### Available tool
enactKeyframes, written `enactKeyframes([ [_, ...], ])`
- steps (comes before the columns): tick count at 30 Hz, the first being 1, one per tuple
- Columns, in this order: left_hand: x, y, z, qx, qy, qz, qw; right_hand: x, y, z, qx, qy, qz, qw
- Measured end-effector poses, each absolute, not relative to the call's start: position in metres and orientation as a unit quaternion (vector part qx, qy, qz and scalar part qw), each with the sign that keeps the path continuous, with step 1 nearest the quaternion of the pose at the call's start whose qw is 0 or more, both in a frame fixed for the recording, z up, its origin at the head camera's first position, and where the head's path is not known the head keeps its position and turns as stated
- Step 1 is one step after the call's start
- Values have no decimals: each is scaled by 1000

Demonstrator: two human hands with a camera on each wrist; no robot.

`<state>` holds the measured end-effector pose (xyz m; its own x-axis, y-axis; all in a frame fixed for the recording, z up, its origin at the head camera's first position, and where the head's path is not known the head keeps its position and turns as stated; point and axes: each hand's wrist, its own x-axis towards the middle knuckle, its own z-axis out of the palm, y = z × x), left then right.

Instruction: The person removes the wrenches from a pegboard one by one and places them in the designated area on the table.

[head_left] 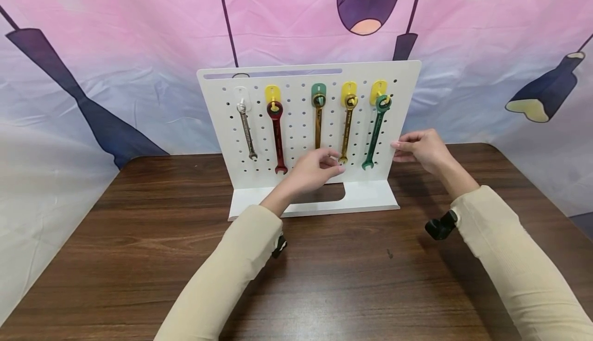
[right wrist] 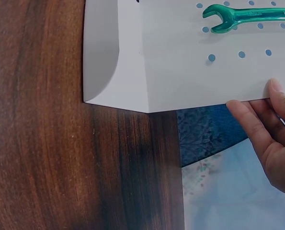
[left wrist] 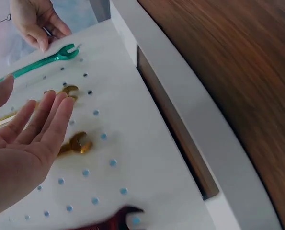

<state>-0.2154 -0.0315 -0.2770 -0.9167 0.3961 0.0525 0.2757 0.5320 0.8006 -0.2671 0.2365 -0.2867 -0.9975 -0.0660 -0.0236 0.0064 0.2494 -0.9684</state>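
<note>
Your right hand (head_left: 423, 150) pinches the right edge of the white pegboard (head_left: 259, 179), so that grip is closed on the thin panel; the right wrist view shows the thumb at the edge and the fingers reaching past it. Your left hand (head_left: 315, 168) is in front of the board, its grip slack and holding nothing. The left wrist view gives you what the head view does not: the palm, with the thumb well apart from the extended fingers. Those fingertips are by the lower end of the right-hand gold wrench (head_left: 346, 130); whether they touch it, I cannot tell.

Left of that one hang the silver wrench (head_left: 247, 132), the red wrench (head_left: 278, 138) and the middle gold wrench (head_left: 318, 125); to its right hangs the green wrench (head_left: 375, 135). Your left hand hides the middle one's lower end in the head view, but the left wrist view shows it. The board stands upright toward the far side of the desk (head_left: 352, 269).
</note>
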Motion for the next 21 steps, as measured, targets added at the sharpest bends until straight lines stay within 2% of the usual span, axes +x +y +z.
enactKeyframes([
  [21, -225, 18, -268, 204, 864, 456, 61, -267, 237, -289, -23, 794, -607, 28],
])
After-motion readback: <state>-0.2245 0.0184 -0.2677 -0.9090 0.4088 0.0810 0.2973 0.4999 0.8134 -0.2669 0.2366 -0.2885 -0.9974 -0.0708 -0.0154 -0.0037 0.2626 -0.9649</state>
